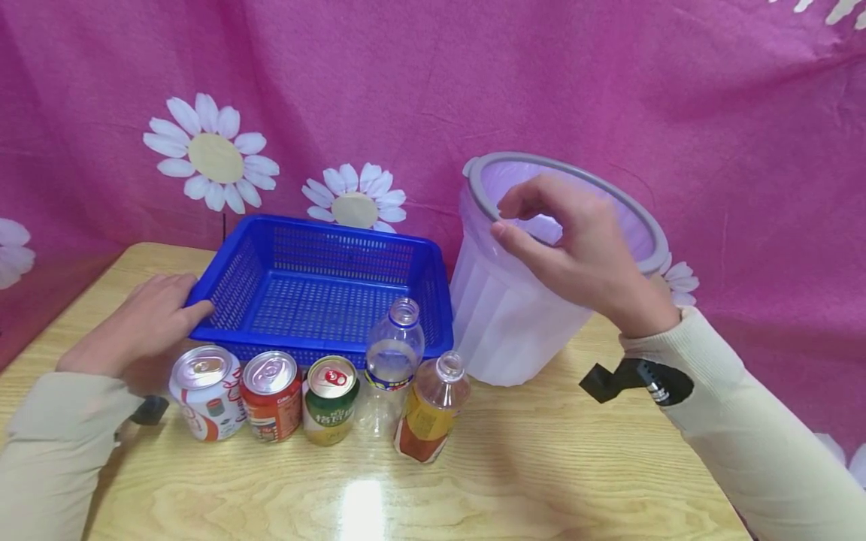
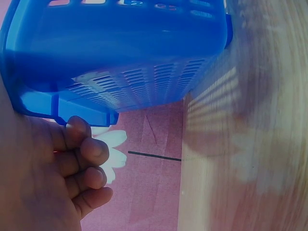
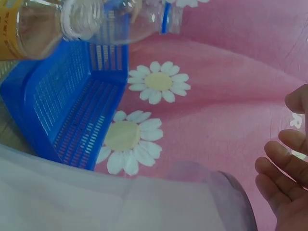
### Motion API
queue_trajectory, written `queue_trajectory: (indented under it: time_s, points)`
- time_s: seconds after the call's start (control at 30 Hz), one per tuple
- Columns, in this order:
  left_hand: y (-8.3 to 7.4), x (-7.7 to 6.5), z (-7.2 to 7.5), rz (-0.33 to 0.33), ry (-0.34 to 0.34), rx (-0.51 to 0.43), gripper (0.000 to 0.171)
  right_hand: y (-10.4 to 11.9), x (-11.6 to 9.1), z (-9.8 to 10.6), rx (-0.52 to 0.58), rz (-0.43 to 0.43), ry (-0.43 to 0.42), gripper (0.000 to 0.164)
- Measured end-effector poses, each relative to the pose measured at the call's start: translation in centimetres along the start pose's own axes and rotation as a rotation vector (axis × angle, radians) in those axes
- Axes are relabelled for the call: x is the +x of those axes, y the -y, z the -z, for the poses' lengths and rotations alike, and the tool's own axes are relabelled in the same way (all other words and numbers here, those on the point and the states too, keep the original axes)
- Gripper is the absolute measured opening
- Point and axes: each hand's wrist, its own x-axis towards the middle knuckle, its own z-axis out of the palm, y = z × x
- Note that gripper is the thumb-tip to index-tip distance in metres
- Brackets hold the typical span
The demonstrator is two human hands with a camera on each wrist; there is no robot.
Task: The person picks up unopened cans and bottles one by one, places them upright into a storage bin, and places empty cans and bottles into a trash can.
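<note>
Left hand (image 1: 145, 315) grips the blue basket (image 1: 433, 285) just to its right, thumb over your rim. Your right hand (image 1: 575, 248), loosely curved with thumb apart, hangs above the white bin (image 1: 501, 323). Three cans (image 1: 272, 398), two bottles (image 1: 431, 409) stand between your hands, nearer you.

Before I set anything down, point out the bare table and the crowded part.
Bare tabletop lies right of the two bottles, in front of the bin, and nearer you than the three cans. Crowded: just before the blue basket, where cans and bottles stand in a row.
</note>
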Motion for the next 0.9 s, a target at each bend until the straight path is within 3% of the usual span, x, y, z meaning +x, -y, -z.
queue_trajectory:
  time_s: [0.53,0.9]
  points:
    - [0.1,0.0,-0.1,0.003,-0.002,-0.009,0.039,1.4,-1.4,-1.4,0.107,0.031,0.049,0.016]
    - [0.0,0.0,0.0,-0.001,-0.001,-0.013,0.039,1.8,-2.9,-2.3,0.111,0.036,0.089,0.021]
